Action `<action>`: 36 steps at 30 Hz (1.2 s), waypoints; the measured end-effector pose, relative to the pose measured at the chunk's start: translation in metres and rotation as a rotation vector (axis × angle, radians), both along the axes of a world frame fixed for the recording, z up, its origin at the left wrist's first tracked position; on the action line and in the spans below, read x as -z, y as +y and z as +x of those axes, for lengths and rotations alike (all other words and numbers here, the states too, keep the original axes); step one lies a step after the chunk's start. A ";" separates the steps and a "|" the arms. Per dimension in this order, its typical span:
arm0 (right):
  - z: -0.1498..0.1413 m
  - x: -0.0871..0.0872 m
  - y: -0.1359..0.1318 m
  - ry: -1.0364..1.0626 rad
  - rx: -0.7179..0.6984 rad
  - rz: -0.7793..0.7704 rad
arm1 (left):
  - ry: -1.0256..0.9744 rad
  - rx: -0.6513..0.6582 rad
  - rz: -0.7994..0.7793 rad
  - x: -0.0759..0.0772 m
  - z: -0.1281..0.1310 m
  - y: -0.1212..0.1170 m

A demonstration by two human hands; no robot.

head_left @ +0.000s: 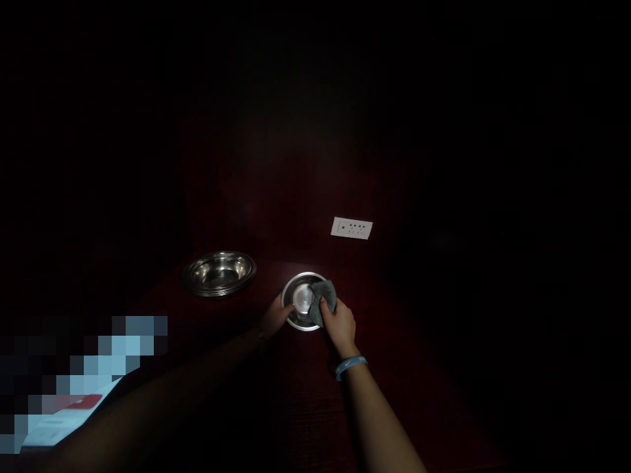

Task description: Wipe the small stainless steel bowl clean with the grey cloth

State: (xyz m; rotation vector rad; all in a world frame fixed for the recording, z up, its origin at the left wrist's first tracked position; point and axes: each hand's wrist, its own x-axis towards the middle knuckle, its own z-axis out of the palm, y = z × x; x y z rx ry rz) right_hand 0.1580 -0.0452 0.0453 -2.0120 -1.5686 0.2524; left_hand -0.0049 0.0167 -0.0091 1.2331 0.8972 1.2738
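A shiny metal bowl point(302, 298) is in the middle of the view, tilted so that its inside faces me. My left hand point(275, 318) grips its left rim, the thumb lying over the edge. On the right side, my right hand point(340, 323) is closed on a grey-green cloth point(323, 299), which is pressed over the bowl's right rim and partly inside it. A blue band circles my right wrist. The fingers of both hands beneath the bowl are hidden.
Several nested metal dishes point(220, 274) stand on the dark red table point(315, 394) to the left. A white socket panel point(351, 228) is on the wall behind. At lower left glows a partly pixelated screen point(64, 420). Deep shadow hides the surroundings.
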 end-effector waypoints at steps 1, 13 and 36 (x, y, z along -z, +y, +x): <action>0.000 0.000 0.000 0.003 -0.002 0.001 | 0.003 0.001 0.006 0.000 0.000 -0.001; 0.001 0.002 0.001 0.032 -0.003 0.002 | 0.060 -0.011 0.006 -0.003 0.000 -0.006; 0.003 0.003 0.002 0.055 -0.021 0.016 | 0.101 -0.025 -0.004 -0.011 0.000 -0.010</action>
